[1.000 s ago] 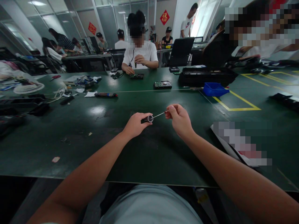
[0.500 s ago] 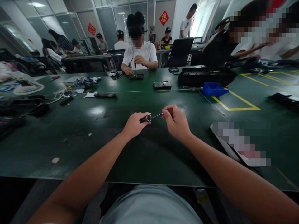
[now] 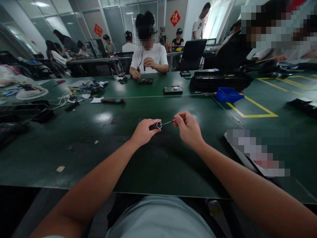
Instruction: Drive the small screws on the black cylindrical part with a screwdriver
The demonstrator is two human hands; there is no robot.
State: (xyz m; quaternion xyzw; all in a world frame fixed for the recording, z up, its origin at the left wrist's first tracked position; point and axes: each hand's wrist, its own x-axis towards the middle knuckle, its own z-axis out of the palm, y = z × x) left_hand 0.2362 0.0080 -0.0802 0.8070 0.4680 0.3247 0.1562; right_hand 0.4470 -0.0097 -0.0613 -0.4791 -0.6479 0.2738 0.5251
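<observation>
My left hand (image 3: 144,133) is closed around a small dark cylinder (image 3: 158,125) with a bright ring at its end, much like a flashlight head. Its round end faces to the right. In my right hand (image 3: 188,129) is a screwdriver (image 3: 174,120) with a reddish handle, mostly covered by my fingers. The thin metal shaft points left, and its tip is at the ringed end of the cylinder; I cannot tell whether it goes inside. Both hands are just above the green table (image 3: 153,172).
Beyond my hands lies a circuit-board device (image 3: 172,90), with a dark tool (image 3: 113,100) to its left. A blue bin (image 3: 229,95) and a long black casing (image 3: 220,81) stand at back right. A flat package (image 3: 255,155) lies right. Across the table, a person (image 3: 148,58) works on another device.
My right hand has shifted slightly right with the screwdriver, and its handle is tilted a little differently. The left hand keeps its hold on the cylinder. The view has moved slightly.
</observation>
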